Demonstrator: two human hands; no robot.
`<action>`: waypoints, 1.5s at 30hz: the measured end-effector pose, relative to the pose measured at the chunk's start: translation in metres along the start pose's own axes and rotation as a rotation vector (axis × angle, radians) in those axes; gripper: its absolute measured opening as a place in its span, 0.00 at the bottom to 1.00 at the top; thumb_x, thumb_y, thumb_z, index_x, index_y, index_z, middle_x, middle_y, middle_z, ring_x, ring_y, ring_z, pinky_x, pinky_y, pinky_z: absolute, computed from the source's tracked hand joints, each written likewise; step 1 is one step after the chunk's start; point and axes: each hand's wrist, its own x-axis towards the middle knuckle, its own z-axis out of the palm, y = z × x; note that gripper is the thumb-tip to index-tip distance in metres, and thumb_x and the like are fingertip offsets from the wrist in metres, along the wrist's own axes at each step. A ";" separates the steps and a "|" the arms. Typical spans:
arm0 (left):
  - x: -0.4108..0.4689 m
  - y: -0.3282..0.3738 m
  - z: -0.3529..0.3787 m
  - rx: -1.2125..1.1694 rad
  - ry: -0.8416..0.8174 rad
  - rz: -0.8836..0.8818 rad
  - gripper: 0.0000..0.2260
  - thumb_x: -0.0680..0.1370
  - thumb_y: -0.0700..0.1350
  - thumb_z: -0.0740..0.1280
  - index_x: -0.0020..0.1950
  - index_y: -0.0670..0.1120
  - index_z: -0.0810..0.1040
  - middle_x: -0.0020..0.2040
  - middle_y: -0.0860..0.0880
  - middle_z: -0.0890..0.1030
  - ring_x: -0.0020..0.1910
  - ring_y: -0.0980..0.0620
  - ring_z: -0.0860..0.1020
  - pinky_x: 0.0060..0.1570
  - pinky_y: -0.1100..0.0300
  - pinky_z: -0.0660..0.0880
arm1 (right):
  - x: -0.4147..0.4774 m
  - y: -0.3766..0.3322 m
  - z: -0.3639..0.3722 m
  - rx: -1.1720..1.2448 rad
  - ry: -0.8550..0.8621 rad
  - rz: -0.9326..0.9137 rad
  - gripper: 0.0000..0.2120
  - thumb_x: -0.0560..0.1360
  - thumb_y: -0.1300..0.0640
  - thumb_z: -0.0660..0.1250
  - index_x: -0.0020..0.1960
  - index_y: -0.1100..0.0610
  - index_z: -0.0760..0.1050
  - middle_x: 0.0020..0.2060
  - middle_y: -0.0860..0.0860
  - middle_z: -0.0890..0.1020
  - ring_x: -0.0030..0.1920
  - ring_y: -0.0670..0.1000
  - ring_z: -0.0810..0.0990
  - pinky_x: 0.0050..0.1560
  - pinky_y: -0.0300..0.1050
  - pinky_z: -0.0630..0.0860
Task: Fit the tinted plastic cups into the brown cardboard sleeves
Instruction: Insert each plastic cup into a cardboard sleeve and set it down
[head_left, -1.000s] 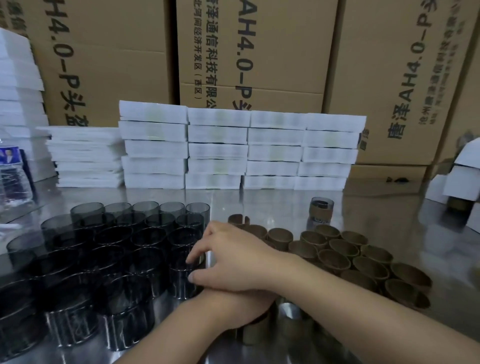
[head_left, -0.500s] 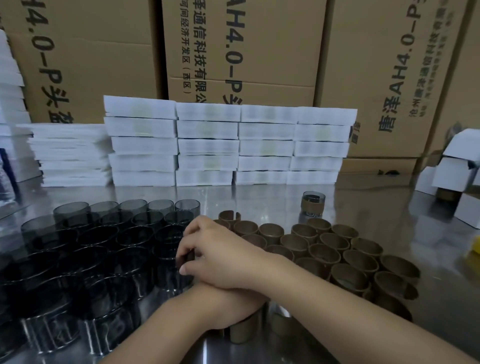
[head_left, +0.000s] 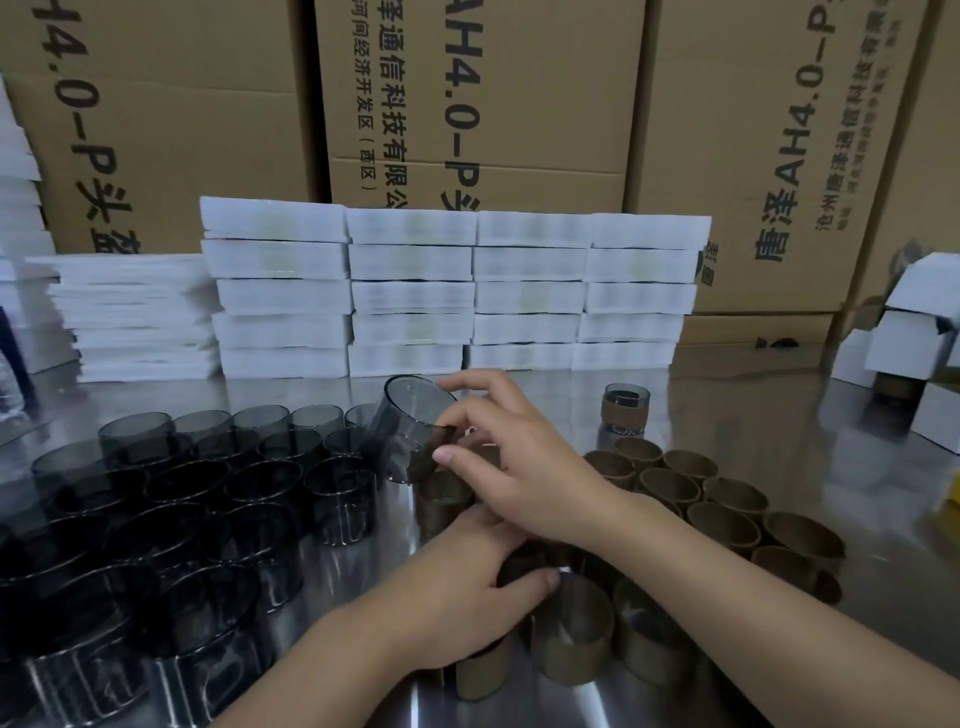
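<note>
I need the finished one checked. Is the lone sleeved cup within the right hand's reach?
Probably not yet: the right hand grips a tinted cup, though the path to the sleeved cup looks open.

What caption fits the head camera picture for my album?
Right hand holds a tilted tinted cup while the left hand grips a cardboard sleeve on the metal table.

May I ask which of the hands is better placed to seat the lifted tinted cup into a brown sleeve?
The right hand: it pinches the tinted cup, tilted close above a brown sleeve. The left hand is lower, gripping a second sleeve beneath the right wrist.
</note>
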 end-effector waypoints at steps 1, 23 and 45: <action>0.006 0.011 0.025 -0.005 -0.040 0.060 0.18 0.79 0.52 0.64 0.70 0.57 0.71 0.70 0.58 0.67 0.64 0.70 0.60 0.56 0.86 0.51 | 0.003 0.002 0.003 0.005 0.011 -0.004 0.03 0.77 0.61 0.67 0.51 0.57 0.76 0.62 0.46 0.67 0.47 0.52 0.80 0.57 0.45 0.74; 0.034 0.011 0.028 -1.136 0.422 -0.235 0.27 0.63 0.48 0.77 0.62 0.54 0.76 0.52 0.50 0.85 0.52 0.49 0.84 0.47 0.57 0.79 | -0.035 0.009 -0.014 0.049 0.239 0.348 0.03 0.77 0.56 0.67 0.46 0.50 0.75 0.74 0.47 0.62 0.62 0.33 0.70 0.52 0.20 0.63; 0.035 -0.012 0.032 -1.121 0.443 -0.243 0.23 0.66 0.60 0.66 0.57 0.51 0.82 0.49 0.44 0.86 0.37 0.51 0.80 0.46 0.53 0.75 | -0.051 0.014 0.004 0.014 0.176 0.252 0.38 0.68 0.47 0.75 0.74 0.44 0.63 0.55 0.36 0.64 0.52 0.37 0.70 0.61 0.35 0.69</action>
